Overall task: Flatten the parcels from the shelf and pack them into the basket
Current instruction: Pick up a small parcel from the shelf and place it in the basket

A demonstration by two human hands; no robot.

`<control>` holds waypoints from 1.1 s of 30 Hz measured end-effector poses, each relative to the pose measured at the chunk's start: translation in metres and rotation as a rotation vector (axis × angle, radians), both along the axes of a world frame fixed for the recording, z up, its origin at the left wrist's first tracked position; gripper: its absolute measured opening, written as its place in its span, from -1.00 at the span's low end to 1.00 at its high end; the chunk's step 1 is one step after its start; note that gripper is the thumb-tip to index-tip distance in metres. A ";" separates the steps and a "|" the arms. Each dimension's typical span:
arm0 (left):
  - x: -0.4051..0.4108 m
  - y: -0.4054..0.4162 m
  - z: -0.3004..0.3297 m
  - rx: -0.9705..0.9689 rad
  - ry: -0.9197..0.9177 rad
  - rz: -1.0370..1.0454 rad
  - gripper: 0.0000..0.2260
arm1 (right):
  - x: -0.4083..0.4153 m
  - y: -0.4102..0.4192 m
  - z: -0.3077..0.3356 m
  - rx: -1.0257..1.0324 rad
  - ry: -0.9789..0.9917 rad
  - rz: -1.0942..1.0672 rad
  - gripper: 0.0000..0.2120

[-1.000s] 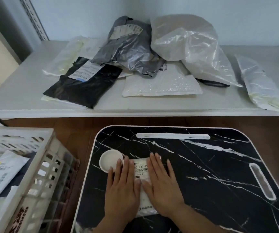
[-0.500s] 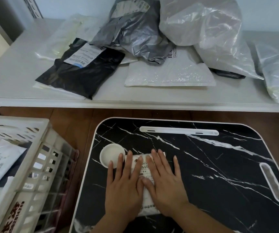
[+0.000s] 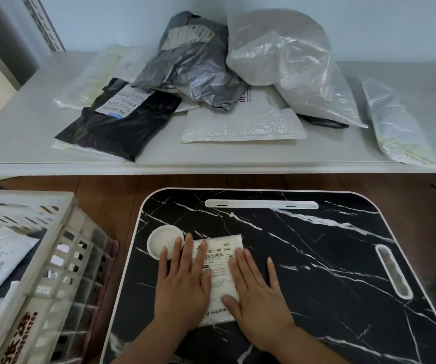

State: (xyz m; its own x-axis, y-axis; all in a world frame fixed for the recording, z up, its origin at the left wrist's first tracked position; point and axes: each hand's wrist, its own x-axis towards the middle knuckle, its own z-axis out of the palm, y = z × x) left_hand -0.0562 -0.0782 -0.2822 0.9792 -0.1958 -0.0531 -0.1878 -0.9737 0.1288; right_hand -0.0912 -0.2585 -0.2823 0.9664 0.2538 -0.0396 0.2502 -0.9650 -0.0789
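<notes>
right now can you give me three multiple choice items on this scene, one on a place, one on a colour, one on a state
1. Where does the small white parcel lie?
A. on the marbled tray table
B. in the basket
C. on the shelf

2. What colour is the parcel at the shelf's front left?
A. yellow
B. black
C. red

3. How are the hands?
A. fists
B. flat, pressing the parcel
C. hanging idle

Key: 1 A, it rests on the tray; 2 B, black wrap with a white label; 3 B, left hand and right hand lie with fingers straight.
</notes>
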 end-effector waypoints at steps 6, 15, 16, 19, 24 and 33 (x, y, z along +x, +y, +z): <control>-0.005 -0.007 0.027 0.024 0.024 0.067 -0.50 | -0.005 0.004 0.015 0.019 -0.048 -0.014 -0.48; -0.030 -0.018 0.071 -1.018 0.489 0.821 -0.62 | -0.017 0.020 0.064 0.639 0.307 -0.496 -0.41; -0.031 -0.016 0.074 -1.082 0.538 0.793 -0.68 | -0.016 0.024 0.068 0.756 0.344 -0.587 -0.36; -0.027 -0.004 0.093 -1.093 0.557 0.657 -0.83 | -0.008 0.028 0.078 1.038 0.414 -0.769 -0.36; -0.015 0.031 0.132 -1.159 0.596 0.523 -0.82 | 0.015 0.038 0.118 1.430 0.517 -0.771 -0.77; -0.014 0.125 0.174 -1.217 0.476 0.436 -0.81 | 0.039 0.134 0.165 1.522 0.480 -0.563 -0.89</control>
